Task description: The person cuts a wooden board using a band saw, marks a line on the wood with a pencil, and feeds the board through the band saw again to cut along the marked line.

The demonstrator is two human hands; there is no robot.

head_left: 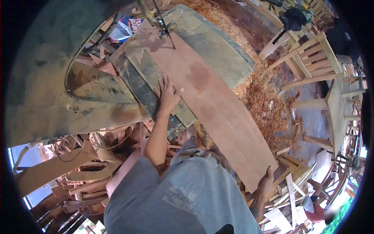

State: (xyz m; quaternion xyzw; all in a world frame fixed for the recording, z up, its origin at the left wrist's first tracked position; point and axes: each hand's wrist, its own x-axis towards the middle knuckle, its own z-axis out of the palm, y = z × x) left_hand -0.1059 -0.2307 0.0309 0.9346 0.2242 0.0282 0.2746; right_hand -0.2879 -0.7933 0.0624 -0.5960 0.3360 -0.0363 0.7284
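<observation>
A long reddish-brown wooden board (pixel 218 105) lies across the saw table (pixel 210 43), its far end beside the narrow bandsaw blade (pixel 166 23). My left hand (pixel 169 95) rests with spread fingers on a pale wooden strip (pixel 185 115) along the board's left edge, its thumb reaching the board. At the near end, my right hand (pixel 265 182) grips the board's corner, thumb on top and the other fingers hidden underneath. The near part of the board sticks out past the table.
The large saw body (pixel 39 93) stands at left. Wood offcuts (pixel 89 163) are heaped below it, and more scraps (pixel 292 191) lie at lower right. Sawdust (pixel 257 105) covers the floor. Wooden chairs (pixel 311 62) stand at right; another person (pixel 315 212) is at lower right.
</observation>
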